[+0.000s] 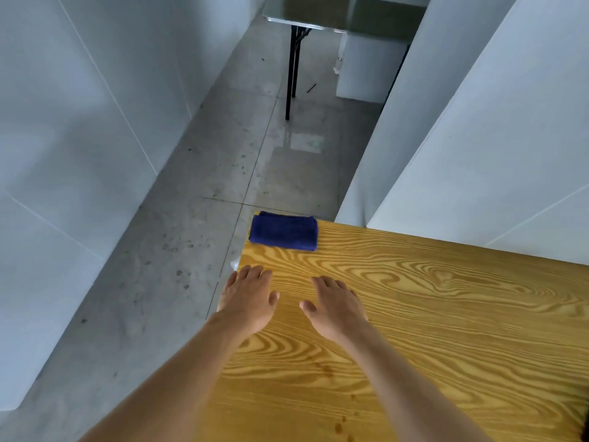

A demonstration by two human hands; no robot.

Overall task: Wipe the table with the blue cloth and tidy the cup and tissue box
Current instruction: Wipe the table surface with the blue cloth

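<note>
Wood-grain table [446,314] bears folded blue cloth [283,232] at its corner.

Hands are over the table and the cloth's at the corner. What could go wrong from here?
1. The folded blue cloth lies on the far left corner of the wooden table, one edge seemingly past the rim; a clumsy reach could nudge it onto the floor.
2. The left hand and right hand are both open and short of the cloth, so nothing is gripped yet.
3. Neither cup nor tissue box is in view, so tidying cannot be planned from here.
</note>
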